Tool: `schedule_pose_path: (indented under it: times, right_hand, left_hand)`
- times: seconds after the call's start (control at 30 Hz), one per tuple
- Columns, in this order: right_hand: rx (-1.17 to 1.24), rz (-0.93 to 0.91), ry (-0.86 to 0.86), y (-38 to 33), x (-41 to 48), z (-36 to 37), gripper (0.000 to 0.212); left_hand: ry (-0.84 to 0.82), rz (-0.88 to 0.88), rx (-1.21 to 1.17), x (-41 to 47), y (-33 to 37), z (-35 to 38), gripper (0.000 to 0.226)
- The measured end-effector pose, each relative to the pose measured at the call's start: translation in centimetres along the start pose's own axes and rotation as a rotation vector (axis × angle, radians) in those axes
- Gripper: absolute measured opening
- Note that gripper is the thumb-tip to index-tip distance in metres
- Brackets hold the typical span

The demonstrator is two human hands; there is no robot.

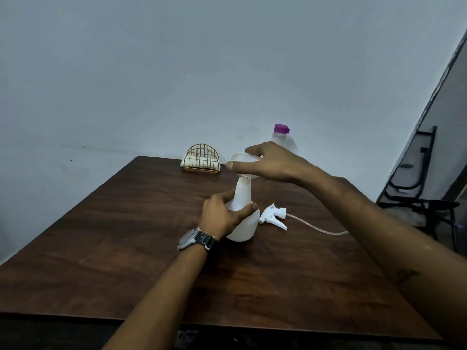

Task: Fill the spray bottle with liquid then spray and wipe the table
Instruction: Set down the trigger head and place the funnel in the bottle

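Observation:
A white spray bottle [244, 223] stands upright on the brown wooden table [126, 236] with its head off. My left hand [225, 215] grips its lower neck and body. A white funnel [243, 162] sits in the bottle's mouth, and my right hand [275, 162] holds its rim between thumb and fingers. The white trigger spray head [274, 215] with its clear tube [318, 228] lies on the table just right of the bottle. A clear bottle with a purple cap [281, 133] stands behind my right hand, mostly hidden.
A gold wire holder with white napkins [201, 159] stands at the table's far edge by the grey wall. A black folding chair [424, 198] is off the table's right side. A watch is on my left wrist.

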State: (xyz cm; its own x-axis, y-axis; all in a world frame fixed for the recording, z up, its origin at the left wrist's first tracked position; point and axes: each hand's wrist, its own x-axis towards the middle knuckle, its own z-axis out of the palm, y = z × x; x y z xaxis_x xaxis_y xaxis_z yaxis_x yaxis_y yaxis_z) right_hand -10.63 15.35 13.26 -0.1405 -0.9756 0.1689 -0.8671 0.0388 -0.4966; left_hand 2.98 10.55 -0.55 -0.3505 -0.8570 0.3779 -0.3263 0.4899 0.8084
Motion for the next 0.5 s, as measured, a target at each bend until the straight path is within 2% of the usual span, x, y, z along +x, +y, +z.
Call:
schedule_pose_path:
  times: [0.07,0.1,0.17,0.2,0.3,0.37,0.5]
  right_hand:
    - [-0.037,-0.028,0.030,0.2,-0.2,0.3,0.057]
    - [-0.048,-0.035,0.018,0.3,-0.3,0.4,0.064]
    - [-0.001,-0.012,0.003,0.2,-0.7,0.1,0.111]
    - [0.068,0.000,0.011,0.2,-0.6,-0.1,0.119]
    - [0.243,0.002,0.071,0.3,-0.6,-1.0,0.099]
    - [0.201,-0.012,0.085,0.6,-0.7,-1.1,0.090]
    - [0.094,-0.051,0.060,1.0,-0.7,-0.5,0.086]
  left_hand:
    - [-0.001,-0.001,0.006,0.0,0.0,0.0,0.047]
    - [-0.002,-0.004,0.005,0.0,0.0,0.0,0.047]
    - [-0.014,-0.011,-0.006,0.0,0.0,-0.1,0.050]
    - [-0.020,-0.014,-0.010,0.0,0.0,-0.1,0.051]
    - [-0.028,-0.026,-0.018,0.1,0.0,-0.1,0.055]
    - [-0.032,-0.030,-0.017,0.1,0.0,-0.1,0.056]
    - [-0.032,-0.038,-0.019,0.0,0.2,-0.1,0.055]
